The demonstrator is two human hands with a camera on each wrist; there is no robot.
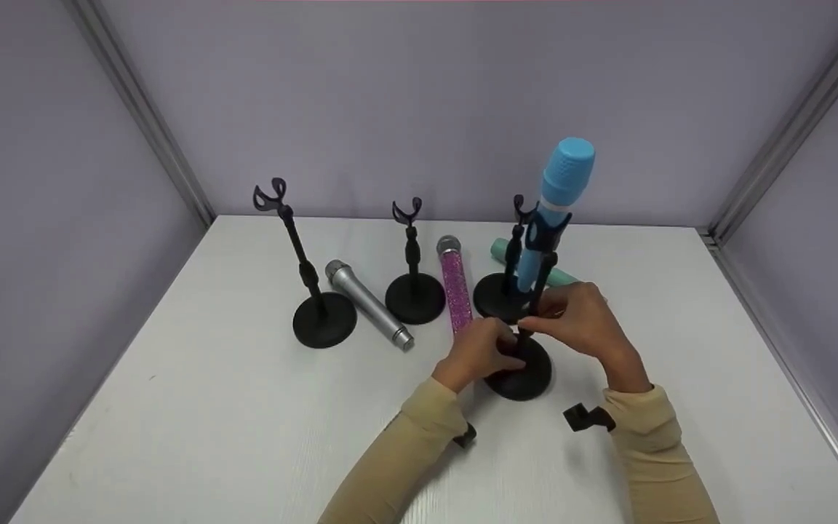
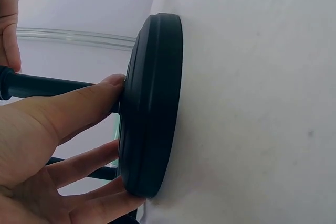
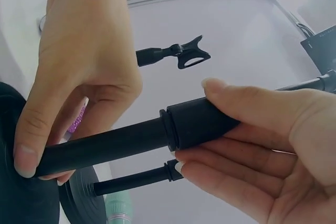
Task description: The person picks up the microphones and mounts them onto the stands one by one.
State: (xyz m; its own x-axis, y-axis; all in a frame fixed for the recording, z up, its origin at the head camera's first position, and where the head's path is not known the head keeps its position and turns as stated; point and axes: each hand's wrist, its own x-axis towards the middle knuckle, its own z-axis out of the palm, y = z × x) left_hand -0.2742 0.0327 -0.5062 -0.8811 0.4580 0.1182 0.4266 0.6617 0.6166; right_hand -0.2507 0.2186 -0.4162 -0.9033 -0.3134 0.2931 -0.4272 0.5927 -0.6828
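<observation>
While the left hand pinches the pole down by the base, the right hand holds the collar between thumb and fingers. The stand is on the tabletop, with the blue mic up in its clip. The pole looks hard and stiff, maybe a bit slippery. The base is likely the heavy part, and the mic could make the top tippy. Base and collar seem good spots to hold.

The right hand pinches the collar of a black stand; the left hand holds its base.
</observation>
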